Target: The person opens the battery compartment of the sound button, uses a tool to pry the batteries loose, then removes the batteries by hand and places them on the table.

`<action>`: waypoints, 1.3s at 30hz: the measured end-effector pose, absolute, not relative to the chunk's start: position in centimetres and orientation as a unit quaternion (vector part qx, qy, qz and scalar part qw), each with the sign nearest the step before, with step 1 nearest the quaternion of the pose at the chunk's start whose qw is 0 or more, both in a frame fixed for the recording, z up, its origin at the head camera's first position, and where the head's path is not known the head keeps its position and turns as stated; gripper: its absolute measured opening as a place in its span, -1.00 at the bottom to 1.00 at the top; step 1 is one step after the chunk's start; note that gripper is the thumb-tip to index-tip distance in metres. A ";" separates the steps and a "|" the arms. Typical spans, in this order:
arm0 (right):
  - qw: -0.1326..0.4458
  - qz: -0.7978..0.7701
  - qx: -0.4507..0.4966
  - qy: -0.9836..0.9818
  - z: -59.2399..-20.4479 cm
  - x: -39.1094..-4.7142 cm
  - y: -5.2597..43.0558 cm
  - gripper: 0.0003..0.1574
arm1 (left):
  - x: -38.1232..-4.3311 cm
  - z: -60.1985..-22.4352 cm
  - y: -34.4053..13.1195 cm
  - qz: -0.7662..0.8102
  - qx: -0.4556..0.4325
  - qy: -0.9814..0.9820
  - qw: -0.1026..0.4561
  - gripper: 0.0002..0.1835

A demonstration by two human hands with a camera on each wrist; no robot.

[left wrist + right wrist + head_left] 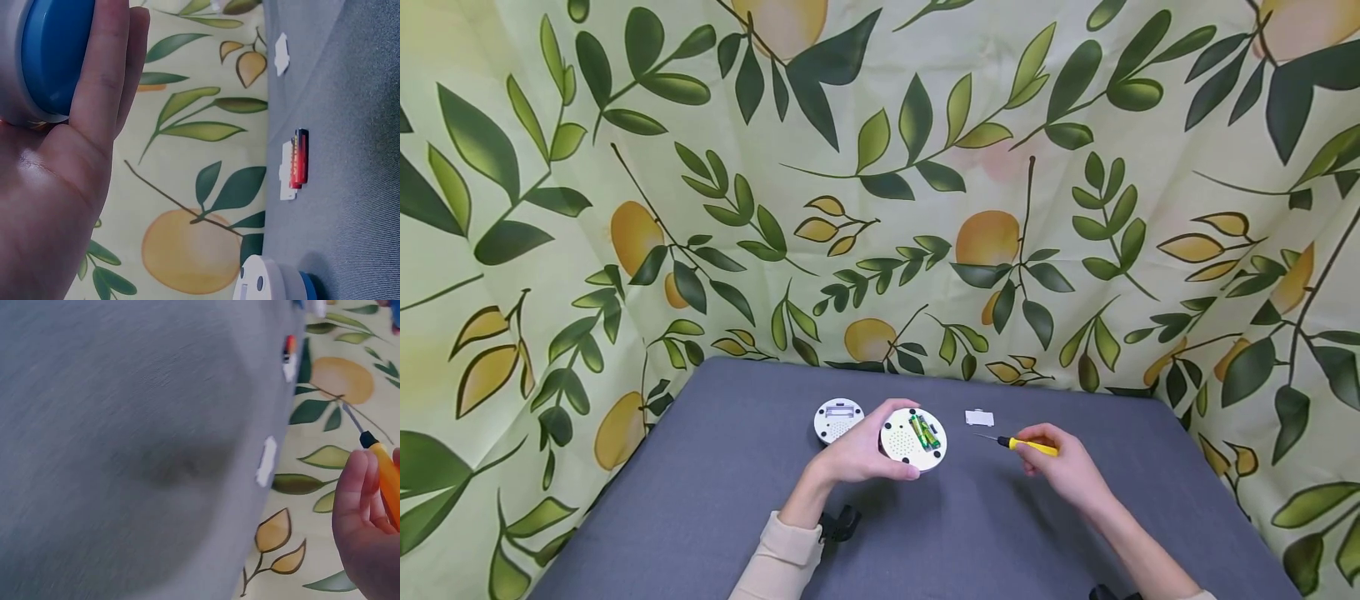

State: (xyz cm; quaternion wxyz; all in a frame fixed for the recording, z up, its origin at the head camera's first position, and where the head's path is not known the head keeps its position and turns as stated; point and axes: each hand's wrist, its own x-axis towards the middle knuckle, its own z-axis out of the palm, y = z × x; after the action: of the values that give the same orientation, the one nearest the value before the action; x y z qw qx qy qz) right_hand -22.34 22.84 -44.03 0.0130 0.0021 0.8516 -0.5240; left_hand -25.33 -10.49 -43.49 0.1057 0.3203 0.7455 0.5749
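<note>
My left hand (863, 450) grips a round white device (898, 427) by its edge, off the table. Its underside faces me, with two green batteries (925, 433) in the open compartment. The left wrist view shows the blue dome (59, 53) on the device's other side. To the right, my right hand (1066, 468) holds a small yellow screwdriver (1036, 447) above the table, its thin tip pointing left toward the device but apart from it. A second white round device (826, 423) lies behind the left hand, underside up, its battery compartment uncovered.
A small white battery cover (979, 417) lies on the grey table (715, 500), beyond the screwdriver tip. Red-and-black batteries (300, 159) lie against another white cover (286, 172), seen in the left wrist view. Leaf-patterned cloth (880, 250) hangs behind the table.
</note>
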 end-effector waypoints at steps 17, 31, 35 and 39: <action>-0.030 -0.400 0.032 0.916 -46.2 -22.5 28.0 -0.62 | -25.5 -43.2 -10.6 0.569 0.320 0.750 0.106 -0.06; -0.071 -0.361 0.086 0.926 -47.4 -22.7 33.8 -0.54 | -25.4 -43.2 -10.6 0.570 0.313 0.752 0.108 -0.08; -0.082 -0.343 0.109 0.930 -47.8 -22.6 35.1 -0.52 | -25.4 -43.2 -10.6 0.569 0.315 0.752 0.106 -0.09; -0.099 -0.320 0.125 0.934 -48.2 -22.6 36.5 -0.51 | -25.4 -43.3 -10.6 0.569 0.316 0.752 0.108 -0.07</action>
State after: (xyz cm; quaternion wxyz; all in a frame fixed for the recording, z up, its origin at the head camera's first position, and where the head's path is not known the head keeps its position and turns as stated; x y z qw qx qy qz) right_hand -22.63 36.47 -48.22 -0.0993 0.1247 0.9338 -0.3204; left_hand -25.39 -10.60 -43.29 0.1079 0.3162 0.7515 0.5688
